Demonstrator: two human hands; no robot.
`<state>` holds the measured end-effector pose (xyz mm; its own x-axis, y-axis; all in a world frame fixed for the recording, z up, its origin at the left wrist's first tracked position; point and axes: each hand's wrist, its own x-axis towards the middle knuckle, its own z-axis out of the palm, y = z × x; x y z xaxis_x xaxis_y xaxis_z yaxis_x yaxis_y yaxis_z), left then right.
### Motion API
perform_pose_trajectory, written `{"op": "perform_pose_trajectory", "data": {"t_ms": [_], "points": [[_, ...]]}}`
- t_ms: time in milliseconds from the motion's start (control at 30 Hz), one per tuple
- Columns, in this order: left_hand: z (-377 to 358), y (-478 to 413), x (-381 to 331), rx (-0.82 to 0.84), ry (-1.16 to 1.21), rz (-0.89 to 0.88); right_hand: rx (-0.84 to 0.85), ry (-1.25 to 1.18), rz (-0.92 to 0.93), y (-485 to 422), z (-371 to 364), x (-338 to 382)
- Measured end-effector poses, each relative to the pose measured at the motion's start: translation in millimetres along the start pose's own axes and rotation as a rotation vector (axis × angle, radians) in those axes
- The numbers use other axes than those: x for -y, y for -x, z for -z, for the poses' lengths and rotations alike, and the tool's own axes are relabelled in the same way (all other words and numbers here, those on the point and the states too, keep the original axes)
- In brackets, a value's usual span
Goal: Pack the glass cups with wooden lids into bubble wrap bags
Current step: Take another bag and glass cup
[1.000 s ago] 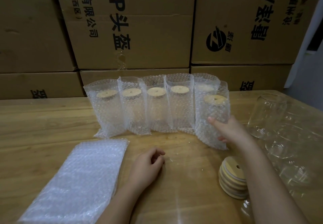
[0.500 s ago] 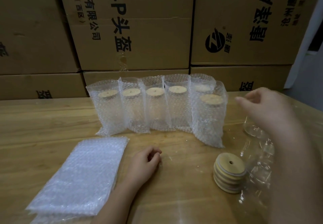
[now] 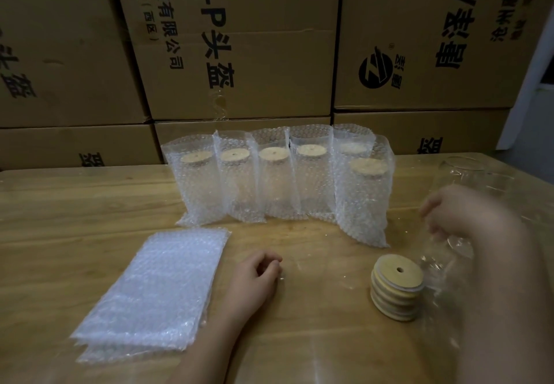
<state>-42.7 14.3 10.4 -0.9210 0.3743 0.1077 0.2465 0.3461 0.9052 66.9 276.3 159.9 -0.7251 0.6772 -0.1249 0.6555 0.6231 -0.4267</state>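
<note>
Several glass cups with wooden lids stand packed in bubble wrap bags in a row at the back of the table; one more packed cup stands just in front of the row's right end. A flat stack of bubble wrap bags lies front left. A stack of wooden lids sits front right. Bare glass cups crowd the right edge. My right hand, blurred, curls its fingers over one of these glass cups. My left hand rests on the table, loosely curled and holding nothing.
The wooden table backs onto a wall of stacked cardboard boxes with printed characters. A strip of pale wall shows at the far right.
My right hand left the front packed cup, swung right over the bare glass cups and has come down onto one. The left hand stayed where it was.
</note>
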Motion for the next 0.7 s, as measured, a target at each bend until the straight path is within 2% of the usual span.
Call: {"op": "perform_pose_trajectory", "data": {"t_ms": [67, 167, 267, 333, 433, 567, 700], "points": [[0.0, 0.7, 0.2, 0.000, 0.025, 0.003, -0.086, -0.086, 0.114, 11.1, 7.4, 2.4], [1.2, 2.1, 1.1, -0.003, 0.076, 0.013, -0.302, -0.196, 0.322, 30.6, 18.1, 9.5], [2.9, 2.9, 1.5, -0.033, 0.223, 0.030, -0.476, -0.448, 0.548, 52.8, 27.4, 21.7], [4.2, 3.4, -0.3, -0.044, 0.342, 0.051, -0.522, -0.592, 0.705, 63.5, 27.0, 33.6], [9.5, 3.6, -6.7, -0.034, 0.575, 0.136, -0.428, -0.726, 0.820, 65.6, 6.6, 57.5], [20.9, 9.4, -12.1, 0.078, 0.908, 0.249, -0.073, -0.917, 0.811, 53.3, -53.6, 75.6], [24.3, 15.1, -11.3, 0.094, 0.884, 0.226, 0.113, -1.076, 0.721, 48.6, -124.7, 59.5]]}}
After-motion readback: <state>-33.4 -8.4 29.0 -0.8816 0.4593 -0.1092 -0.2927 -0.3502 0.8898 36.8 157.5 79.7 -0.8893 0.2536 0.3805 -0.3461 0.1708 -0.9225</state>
